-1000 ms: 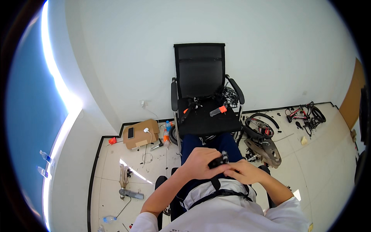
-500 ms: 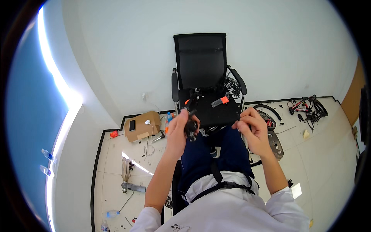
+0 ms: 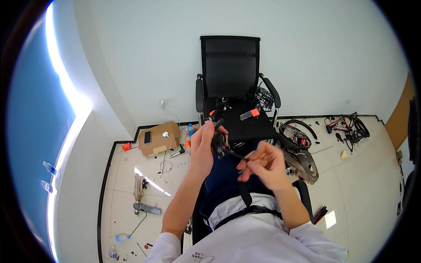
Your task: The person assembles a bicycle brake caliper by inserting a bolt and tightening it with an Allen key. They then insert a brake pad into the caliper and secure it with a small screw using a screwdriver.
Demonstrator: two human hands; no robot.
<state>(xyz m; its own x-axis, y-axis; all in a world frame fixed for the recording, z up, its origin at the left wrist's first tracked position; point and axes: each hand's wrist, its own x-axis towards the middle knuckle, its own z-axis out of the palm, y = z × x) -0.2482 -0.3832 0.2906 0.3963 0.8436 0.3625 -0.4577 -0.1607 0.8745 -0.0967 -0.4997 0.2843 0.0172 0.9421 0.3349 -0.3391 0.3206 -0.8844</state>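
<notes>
My left hand (image 3: 201, 149) is closed around a black mechanical part (image 3: 218, 142) with a rounded body and small knobs, held up above my lap. My right hand (image 3: 268, 166) pinches a thin dark rod-like tool (image 3: 236, 155). The rod slants from those fingers up to the black part and appears to meet it; its exact kind is not clear. Beyond my hands, the black chair seat (image 3: 247, 131) carries a grey and orange item (image 3: 251, 115) and a cluster of small black parts (image 3: 223, 104).
A black wire basket (image 3: 264, 98) sits at the chair's right armrest. On the left floor lie cardboard (image 3: 171, 129) with a phone (image 3: 148, 137), bottles (image 3: 187, 141) and a metal bracket-like part (image 3: 147, 207). To the right are a wheel (image 3: 296, 134) and black-and-red bicycle parts (image 3: 348, 125).
My right hand has moved left and nearer to me, bringing the rod-like tool to the black part. My left hand stays almost in place. The view has shifted slightly.
</notes>
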